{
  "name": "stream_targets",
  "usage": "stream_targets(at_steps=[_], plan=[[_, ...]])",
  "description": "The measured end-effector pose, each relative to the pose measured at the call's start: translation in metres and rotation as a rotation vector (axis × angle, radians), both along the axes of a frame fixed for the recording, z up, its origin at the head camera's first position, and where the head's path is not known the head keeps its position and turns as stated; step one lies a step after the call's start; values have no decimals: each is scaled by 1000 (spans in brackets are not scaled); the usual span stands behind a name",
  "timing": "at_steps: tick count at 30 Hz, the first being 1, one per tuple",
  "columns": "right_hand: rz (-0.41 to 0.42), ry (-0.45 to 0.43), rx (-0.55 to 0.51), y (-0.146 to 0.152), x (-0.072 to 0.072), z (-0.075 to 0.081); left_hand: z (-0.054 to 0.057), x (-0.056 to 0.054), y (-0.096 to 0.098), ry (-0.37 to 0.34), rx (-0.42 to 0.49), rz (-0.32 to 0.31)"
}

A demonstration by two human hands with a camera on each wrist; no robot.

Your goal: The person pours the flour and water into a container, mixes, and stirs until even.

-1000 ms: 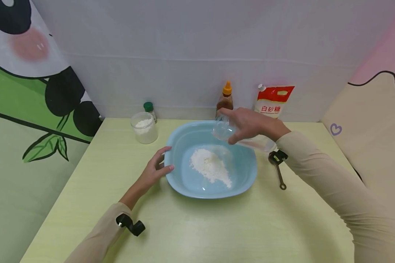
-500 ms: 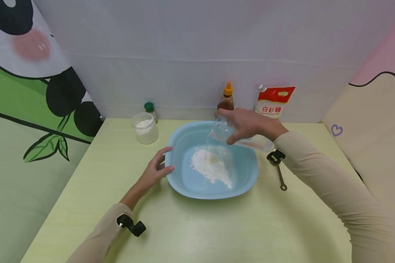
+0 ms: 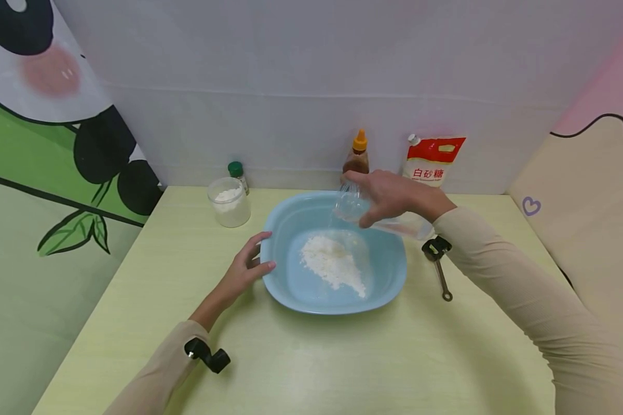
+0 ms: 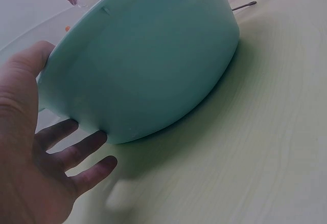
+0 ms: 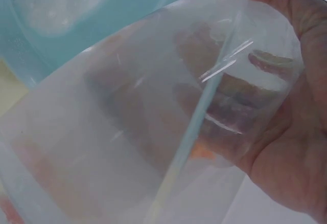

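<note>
A light blue plastic basin [image 3: 285,288] stands mid-table with a heap of white powder [image 3: 327,256] inside. My left hand [image 3: 241,268] touches the basin's left side; in the left wrist view the thumb [image 4: 33,58] lies at the rim and the other fingers spread against or near the outer wall. Above the basin's far right part, my right hand [image 3: 391,196] grips a clear bottle [image 3: 350,204], tipped with its mouth to the left. A faint trickle of clear liquid falls from it. In the right wrist view the fingers show through the bottle's clear wall [image 5: 127,116].
Behind the basin stand an orange-capped brown squeeze bottle [image 3: 356,161] and a red-topped sugar pouch [image 3: 430,164]. A jar of white powder [image 3: 231,207] and a green-capped shaker [image 3: 236,170] stand back left. A dark-handled utensil [image 3: 443,282] lies right of the basin.
A thin stream of liquid, clear to see half a second ago, looks fainter now. The bottle stays tipped in nearly the same place. Both hands have hardly moved.
</note>
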State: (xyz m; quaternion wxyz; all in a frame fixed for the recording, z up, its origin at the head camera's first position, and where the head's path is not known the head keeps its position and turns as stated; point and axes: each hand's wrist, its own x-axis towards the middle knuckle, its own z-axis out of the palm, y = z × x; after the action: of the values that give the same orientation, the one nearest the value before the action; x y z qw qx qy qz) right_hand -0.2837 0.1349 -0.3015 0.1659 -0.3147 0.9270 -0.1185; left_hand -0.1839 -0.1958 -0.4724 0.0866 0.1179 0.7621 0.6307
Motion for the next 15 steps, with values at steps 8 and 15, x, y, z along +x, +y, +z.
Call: stream_targets(at_steps=[8, 15], plan=[[-8, 8, 11, 0, 0, 1, 0, 0, 0, 0, -4, 4], [-10, 0, 20, 0, -1, 0, 0, 0, 0, 1, -14, 5]])
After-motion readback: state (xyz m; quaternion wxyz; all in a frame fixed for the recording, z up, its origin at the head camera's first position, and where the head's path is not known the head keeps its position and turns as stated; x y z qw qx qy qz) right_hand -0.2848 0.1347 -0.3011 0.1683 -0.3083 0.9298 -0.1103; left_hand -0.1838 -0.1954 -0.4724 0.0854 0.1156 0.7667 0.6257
